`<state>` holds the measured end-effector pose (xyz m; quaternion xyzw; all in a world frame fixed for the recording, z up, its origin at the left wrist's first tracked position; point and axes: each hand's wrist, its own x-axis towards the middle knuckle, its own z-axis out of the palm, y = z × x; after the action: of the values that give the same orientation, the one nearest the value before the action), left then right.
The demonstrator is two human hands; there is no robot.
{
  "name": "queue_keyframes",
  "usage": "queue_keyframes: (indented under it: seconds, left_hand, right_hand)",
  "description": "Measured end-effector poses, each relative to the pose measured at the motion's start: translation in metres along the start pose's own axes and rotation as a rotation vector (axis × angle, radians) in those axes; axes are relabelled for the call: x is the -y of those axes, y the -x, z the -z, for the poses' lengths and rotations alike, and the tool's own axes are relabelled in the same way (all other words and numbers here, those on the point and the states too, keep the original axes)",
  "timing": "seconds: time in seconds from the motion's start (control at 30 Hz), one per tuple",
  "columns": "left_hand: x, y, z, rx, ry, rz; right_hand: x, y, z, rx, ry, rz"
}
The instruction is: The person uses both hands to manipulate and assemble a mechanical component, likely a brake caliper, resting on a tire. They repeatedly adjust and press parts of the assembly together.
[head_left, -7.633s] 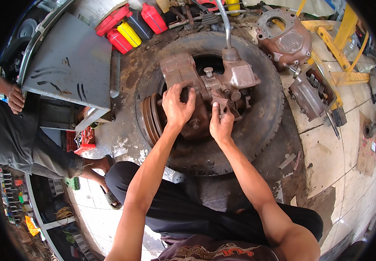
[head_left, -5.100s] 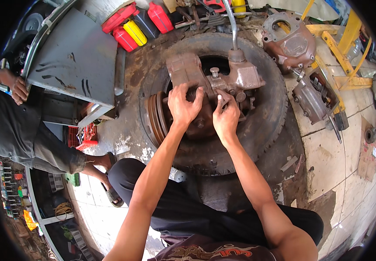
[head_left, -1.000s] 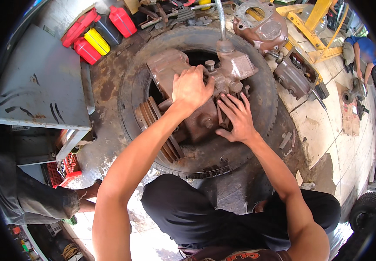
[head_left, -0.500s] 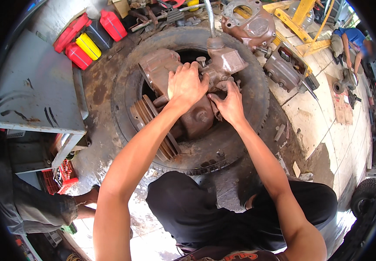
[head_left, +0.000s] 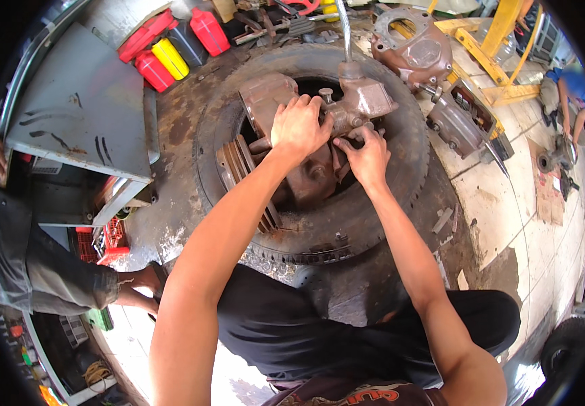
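Note:
A brown metal gearbox housing (head_left: 314,177) rests on a worn tyre (head_left: 388,227) that lies flat. A pale metal lever (head_left: 344,35) rises from its far end, and a grooved pulley-like part (head_left: 240,164) sticks out at the near left. My left hand (head_left: 300,127) is on top of the housing, its fingers bent over and gripping it, thumb to the right. Just right of it, my right hand (head_left: 368,155) has thumb and fingertips pinched against the housing's right side, beside a small round knob. What lies between those fingertips is hidden.
Red, yellow and black bottles (head_left: 170,59) stand at the far left by a grey metal cabinet (head_left: 89,115). A bell-shaped housing (head_left: 435,54) and an open gear case (head_left: 465,122) lie at the far right near a yellow frame (head_left: 485,51). Other people are at both sides.
The whole view has shifted, so the scene sits further right and a bystander's hand shows at the left edge. My hands stay on the housing; the right fingers have shifted slightly.

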<state>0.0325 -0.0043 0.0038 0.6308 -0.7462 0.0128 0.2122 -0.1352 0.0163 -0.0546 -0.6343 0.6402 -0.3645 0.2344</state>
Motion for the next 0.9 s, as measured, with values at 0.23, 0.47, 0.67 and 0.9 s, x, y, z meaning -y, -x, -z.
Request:
queue_keyframes:
  seconds: [0.23, 0.47, 0.67, 0.9]
  left_hand:
    - [-0.016, 0.039, 0.008, 0.001, -0.171, -0.065]
    - [-0.033, 0.049, 0.008, 0.184, -0.266, 0.058]
    - [-0.041, 0.044, 0.004, 0.133, -0.279, 0.074]
    - [-0.039, 0.046, 0.004, 0.139, -0.279, 0.096]
  right_hand:
    - [-0.014, 0.003, 0.001, -0.165, 0.162, 0.088]
    - [-0.025, -0.002, 0.003, -0.074, 0.159, 0.173]
    - [-0.018, -0.027, 0.011, -0.084, 0.133, 0.352]
    - [-0.029, -0.033, 0.009, 0.004, 0.142, 0.426]
